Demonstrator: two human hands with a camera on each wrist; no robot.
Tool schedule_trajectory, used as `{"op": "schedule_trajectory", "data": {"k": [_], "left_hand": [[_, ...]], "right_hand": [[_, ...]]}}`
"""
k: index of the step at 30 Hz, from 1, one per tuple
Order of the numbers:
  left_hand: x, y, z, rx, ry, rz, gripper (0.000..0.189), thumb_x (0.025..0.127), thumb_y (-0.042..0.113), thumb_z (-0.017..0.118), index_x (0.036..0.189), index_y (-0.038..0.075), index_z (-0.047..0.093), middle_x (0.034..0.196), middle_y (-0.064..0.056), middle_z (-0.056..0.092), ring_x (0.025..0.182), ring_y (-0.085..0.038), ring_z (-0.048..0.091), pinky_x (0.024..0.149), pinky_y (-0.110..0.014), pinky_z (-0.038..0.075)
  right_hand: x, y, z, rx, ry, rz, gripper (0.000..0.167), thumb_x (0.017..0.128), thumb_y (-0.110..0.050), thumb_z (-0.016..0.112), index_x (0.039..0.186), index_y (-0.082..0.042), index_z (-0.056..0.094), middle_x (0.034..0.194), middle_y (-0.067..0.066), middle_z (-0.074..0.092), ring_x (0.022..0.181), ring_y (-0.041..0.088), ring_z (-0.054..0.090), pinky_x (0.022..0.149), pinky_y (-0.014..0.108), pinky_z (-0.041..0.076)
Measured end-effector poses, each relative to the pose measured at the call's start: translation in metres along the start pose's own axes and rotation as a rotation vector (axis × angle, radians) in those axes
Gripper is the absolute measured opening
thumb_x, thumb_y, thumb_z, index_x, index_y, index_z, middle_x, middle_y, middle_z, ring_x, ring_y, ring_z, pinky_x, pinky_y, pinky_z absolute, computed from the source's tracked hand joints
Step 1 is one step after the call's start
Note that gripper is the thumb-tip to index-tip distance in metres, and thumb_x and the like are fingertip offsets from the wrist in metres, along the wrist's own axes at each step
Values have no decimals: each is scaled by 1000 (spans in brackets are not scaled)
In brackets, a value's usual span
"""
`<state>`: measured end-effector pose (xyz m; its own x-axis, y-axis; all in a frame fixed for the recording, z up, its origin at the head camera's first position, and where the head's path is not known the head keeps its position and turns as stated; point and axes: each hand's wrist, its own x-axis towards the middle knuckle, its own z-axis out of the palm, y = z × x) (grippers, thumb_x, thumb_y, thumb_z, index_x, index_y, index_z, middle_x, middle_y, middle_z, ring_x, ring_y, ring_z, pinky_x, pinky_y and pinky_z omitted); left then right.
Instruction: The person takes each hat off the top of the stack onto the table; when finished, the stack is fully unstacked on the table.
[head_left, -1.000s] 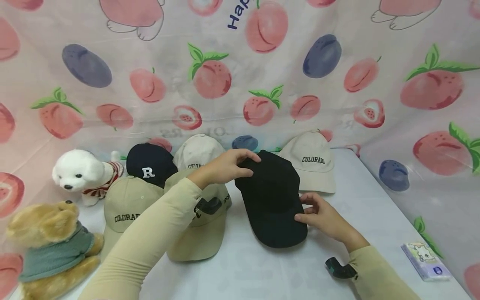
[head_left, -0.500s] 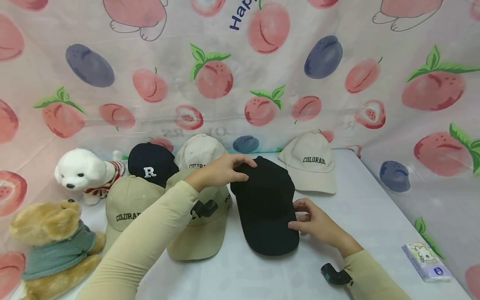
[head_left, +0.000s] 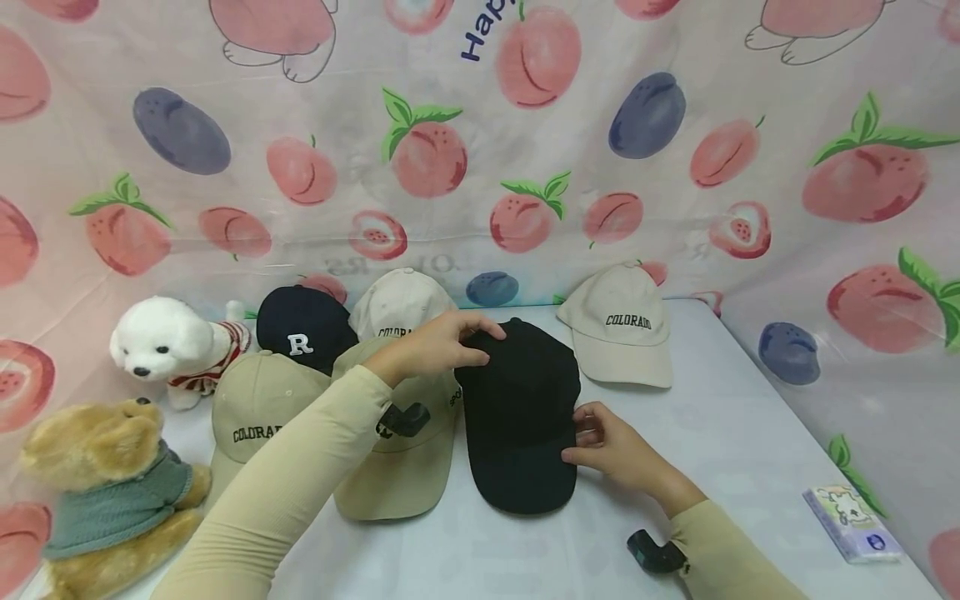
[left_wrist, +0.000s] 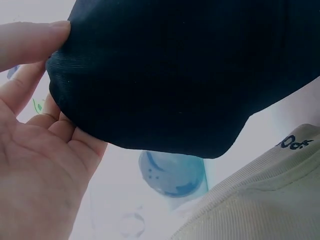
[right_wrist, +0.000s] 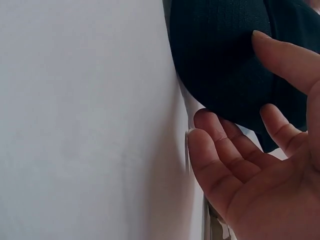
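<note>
A plain black baseball cap [head_left: 521, 433] is held between both hands, brim toward me, in the middle of the head view. My left hand [head_left: 431, 346] grips its crown at the upper left; in the left wrist view the thumb lies on the near side of the cap [left_wrist: 175, 75] and fingers pass behind it. At the right edge of the brim, my right hand [head_left: 618, 454] pinches, thumb on top and fingers underneath, as the right wrist view shows. Close on the left stands a khaki cap [head_left: 397, 492], partly covered by my left forearm.
Another khaki cap [head_left: 262, 404], a navy cap with an R [head_left: 300, 321] and an off-white cap [head_left: 401, 300] stand left. A cream cap [head_left: 618, 333] is behind right. A plush dog [head_left: 161, 337] and teddy bear [head_left: 97, 500] sit far left; a small packet [head_left: 851, 523] lies right.
Both hands have brought the black cap left and toward me, beside the khaki cap. It has turned so its brim points more straight at me, and the cream cap is now uncovered.
</note>
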<state>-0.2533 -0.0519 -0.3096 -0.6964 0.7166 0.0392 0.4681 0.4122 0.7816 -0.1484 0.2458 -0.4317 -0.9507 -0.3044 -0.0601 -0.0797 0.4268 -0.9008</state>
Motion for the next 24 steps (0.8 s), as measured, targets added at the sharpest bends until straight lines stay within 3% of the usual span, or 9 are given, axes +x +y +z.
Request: {"op": "schedule_trajectory", "data": {"k": [8, 16, 24], "left_hand": [[-1, -7, -1, -7, -9, -24, 35, 94, 4, 65, 128, 5, 64, 135, -9, 58, 119, -21, 55, 96, -36, 46], [-4, -10, -2, -11, -10, -57, 35, 94, 5, 65, 129, 8, 64, 136, -8, 57, 121, -22, 53, 96, -37, 45], [-4, -15, -4, -24, -12, -40, 35, 93, 1, 64, 128, 3, 63, 134, -12, 58, 119, -24, 54, 96, -36, 45]], "right_hand": [[-1, -6, 4, -14, 9, 40, 50, 85, -15, 81, 119, -1, 49, 114, 16, 64, 102, 28, 64, 74, 36, 51], [0, -5, 6, -43, -12, 37, 49, 84, -16, 82, 118, -1, 50, 111, 14, 64, 97, 24, 63, 73, 33, 51], [0, -9, 12, -87, -1, 41, 50, 84, -19, 82, 120, 0, 52, 110, 11, 60, 92, 21, 62, 70, 31, 51]]}}
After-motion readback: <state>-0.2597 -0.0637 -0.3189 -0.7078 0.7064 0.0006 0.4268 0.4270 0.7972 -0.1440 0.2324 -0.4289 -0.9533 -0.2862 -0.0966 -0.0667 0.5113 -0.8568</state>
